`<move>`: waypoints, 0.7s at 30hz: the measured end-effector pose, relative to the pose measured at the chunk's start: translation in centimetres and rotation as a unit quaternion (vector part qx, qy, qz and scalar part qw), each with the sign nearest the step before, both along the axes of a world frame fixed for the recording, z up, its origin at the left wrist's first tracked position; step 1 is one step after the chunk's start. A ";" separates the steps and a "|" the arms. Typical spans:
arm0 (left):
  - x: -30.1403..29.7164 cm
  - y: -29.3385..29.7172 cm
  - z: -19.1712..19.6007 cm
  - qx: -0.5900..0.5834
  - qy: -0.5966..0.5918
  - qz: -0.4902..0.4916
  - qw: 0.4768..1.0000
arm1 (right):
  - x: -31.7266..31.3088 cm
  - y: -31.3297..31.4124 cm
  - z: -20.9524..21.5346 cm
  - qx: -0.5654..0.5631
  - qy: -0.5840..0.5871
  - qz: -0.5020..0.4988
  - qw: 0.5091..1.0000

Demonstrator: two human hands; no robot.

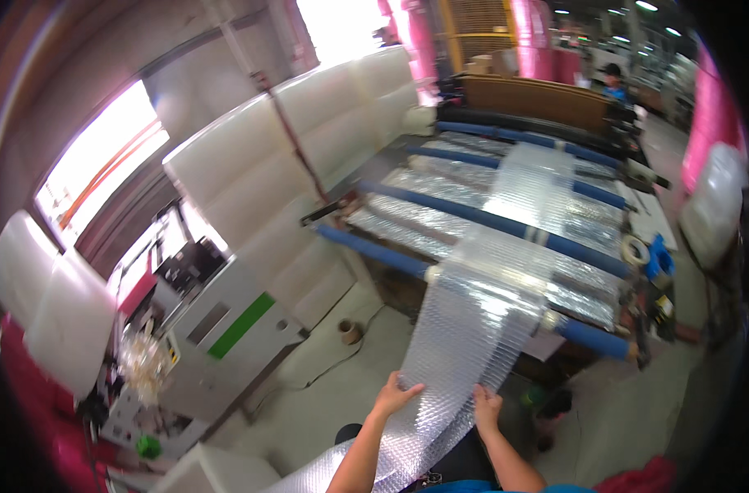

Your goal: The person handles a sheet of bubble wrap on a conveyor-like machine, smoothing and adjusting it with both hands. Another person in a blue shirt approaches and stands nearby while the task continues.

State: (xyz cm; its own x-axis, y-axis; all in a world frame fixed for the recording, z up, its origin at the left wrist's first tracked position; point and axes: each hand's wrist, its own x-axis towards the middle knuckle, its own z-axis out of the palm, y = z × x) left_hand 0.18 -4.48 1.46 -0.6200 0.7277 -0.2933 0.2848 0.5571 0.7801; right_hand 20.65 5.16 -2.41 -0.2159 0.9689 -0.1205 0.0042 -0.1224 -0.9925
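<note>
As far as could be judged, you were partway through: the bubble-wrap strip [465, 329] already lay over the front blue roller [592, 337], beyond your fingers [410, 391], and reached back into both hands. Farther ahead of the fingers, more of it stretched among the rear blue rollers [584, 246], so that length had seemingly yet to come through. No cut end showed near the fingers, and how much was left could not be told.

Your left hand [396, 398] had its thumb and fingers pinched on the strip's left edge; your right hand [487, 408] had its fingers curled onto the right edge.

The strip was clear and silvery, dimpled with small bubbles, and caught a bright glare ahead of your fingers, where it looked fairly flat. Between and below the fingers it buckled, with a darker layer doubled along its right side. Nearer you, it trailed off to the lower left. Left of your left fingers, a cardboard core [350, 332] sat on the floor [317, 361].
</note>
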 end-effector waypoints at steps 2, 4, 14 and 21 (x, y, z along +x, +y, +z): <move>-0.2 -0.7 -0.3 0.025 0.013 0.004 1.000 | 0.2 -1.1 -0.5 -0.019 -0.036 -0.006 0.999; -0.2 -1.1 0.0 0.033 0.027 -0.001 0.999 | 0.8 -2.2 -0.3 0.012 -0.105 0.013 0.994; 0.3 -2.5 1.8 0.117 0.091 0.056 0.987 | 1.8 -4.6 1.4 0.073 -0.149 0.086 0.983; -1.3 -5.1 9.3 0.197 -0.035 0.029 0.979 | 2.6 -9.0 9.4 0.037 -0.059 0.146 0.987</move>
State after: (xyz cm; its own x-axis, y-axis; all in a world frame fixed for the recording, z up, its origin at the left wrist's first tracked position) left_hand -1.08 -9.57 10.73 -0.6522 0.7570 -0.0400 0.2004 0.2231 0.9540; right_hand 23.23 -3.84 6.95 -0.4754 0.8748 -0.0933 0.1441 -0.0272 -0.9892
